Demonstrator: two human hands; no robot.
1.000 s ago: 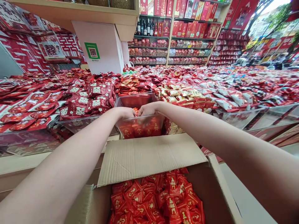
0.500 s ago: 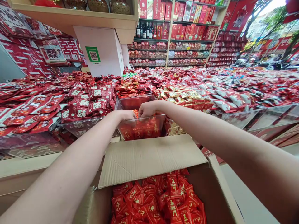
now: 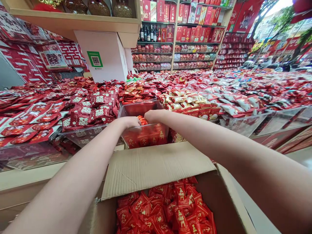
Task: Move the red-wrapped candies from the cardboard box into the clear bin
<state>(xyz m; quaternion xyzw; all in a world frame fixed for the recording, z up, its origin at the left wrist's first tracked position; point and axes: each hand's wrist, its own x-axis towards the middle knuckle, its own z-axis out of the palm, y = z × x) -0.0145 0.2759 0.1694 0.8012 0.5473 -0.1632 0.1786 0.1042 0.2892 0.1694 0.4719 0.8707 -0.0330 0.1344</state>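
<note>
Both my hands reach over the near rim of a clear plastic bin (image 3: 146,135) with red-and-gold wrapped sweets inside. My left hand (image 3: 131,122) is at the bin's left side, its fingers dipping behind the front wall. To the right, my right hand (image 3: 154,116) bends down into the same bin, fingertips hidden. A few orange-red wrappers (image 3: 142,120) show between the hands; whether either hand grips any is hidden. Below my arms stands an open cardboard box (image 3: 158,167), one flap leaning toward the bin. Many red wrapped sweets (image 3: 168,211) with gold characters lie in it.
Heaped packets flank the bin: dark red ones (image 3: 90,105) on the left, gold ones (image 3: 185,99) on the right. A white box-shaped pillar (image 3: 103,48) with a green QR sign stands behind. A wooden shelf (image 3: 73,21) overhangs at upper left.
My hands stay in the bin, with the right hand slightly lower and flatter over the sweets. The view has shifted a little, so the background sits slightly left.
</note>
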